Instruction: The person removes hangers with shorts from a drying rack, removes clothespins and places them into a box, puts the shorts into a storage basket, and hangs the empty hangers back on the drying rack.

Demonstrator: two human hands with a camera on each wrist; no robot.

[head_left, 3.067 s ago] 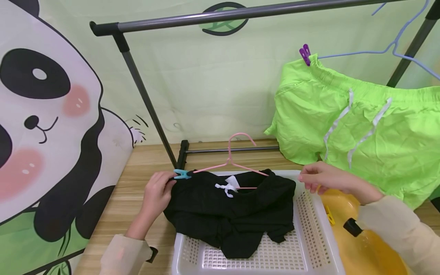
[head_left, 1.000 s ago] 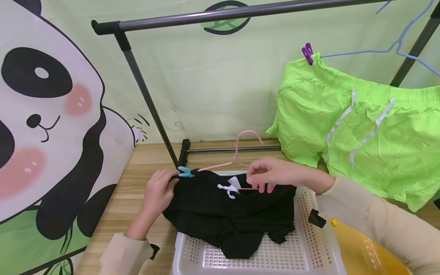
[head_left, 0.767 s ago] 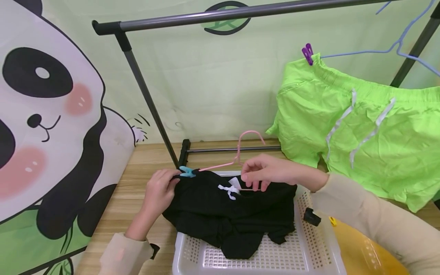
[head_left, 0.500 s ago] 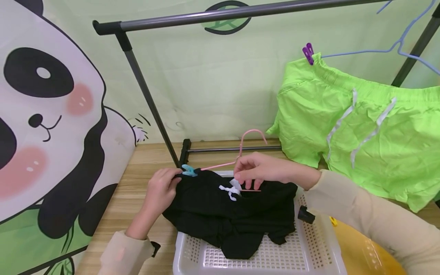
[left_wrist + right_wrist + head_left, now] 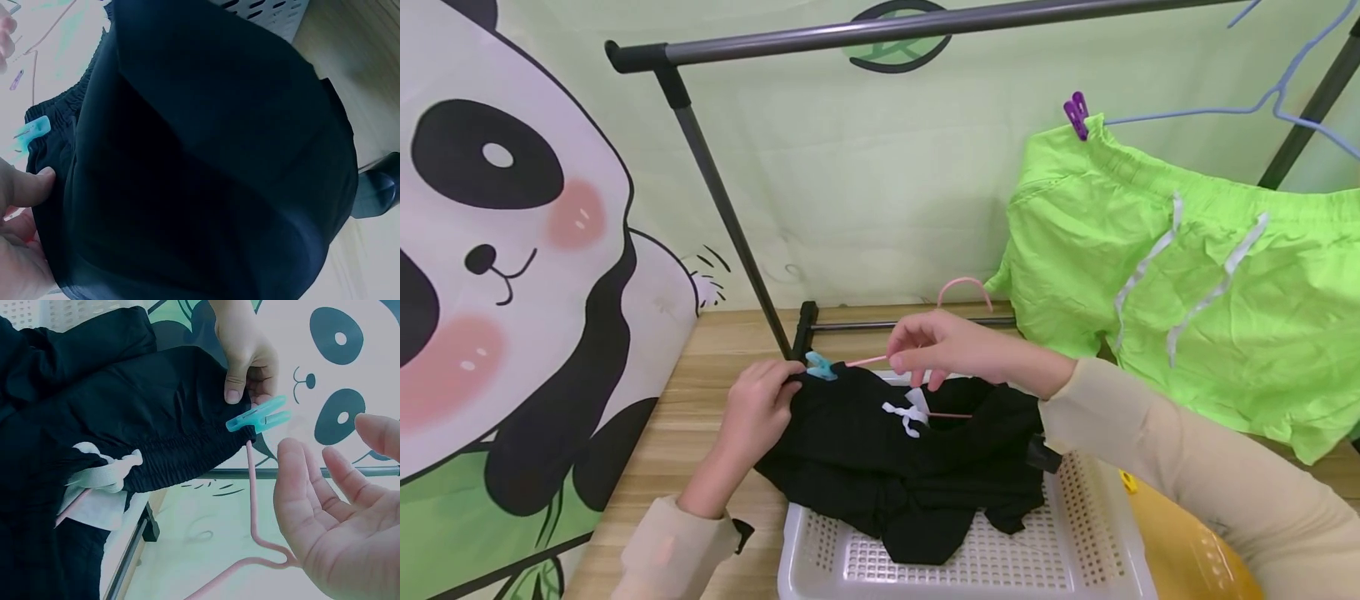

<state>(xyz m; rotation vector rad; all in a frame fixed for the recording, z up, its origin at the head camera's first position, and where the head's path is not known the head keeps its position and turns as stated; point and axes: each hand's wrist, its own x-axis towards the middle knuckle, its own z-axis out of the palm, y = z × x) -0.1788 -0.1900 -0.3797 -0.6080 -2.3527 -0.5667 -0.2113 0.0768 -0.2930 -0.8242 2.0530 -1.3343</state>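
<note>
Black shorts (image 5: 865,467) with a white drawstring (image 5: 904,414) lie over the white basket (image 5: 1112,533). A pink hanger (image 5: 965,282) runs inside their waist. My left hand (image 5: 760,404) pinches the left end of the waistband between thumb and fingers. A light-blue clothespin (image 5: 820,367) is clipped there, over the hanger's end, just beside the fingertips. My right hand (image 5: 955,350) hovers over the hanger's middle and hides its neck in the head view. In the right wrist view, the right fingers (image 5: 294,481) are loosely bent beside the pink wire (image 5: 252,494) and hold nothing.
A dark metal rack (image 5: 850,37) spans the back. Lime-green shorts (image 5: 1150,250) hang at right from a blue hanger (image 5: 1195,112), with a purple clothespin (image 5: 1076,115) at their corner. Right of the basket sits a yellow basin (image 5: 1187,533) with a yellow clothespin (image 5: 1127,481).
My right hand has moved left from beside the basket's right edge to over the hanger. The hanger's hook has shifted right, and the blue clothespin has turned. The left hand keeps its pinch.
</note>
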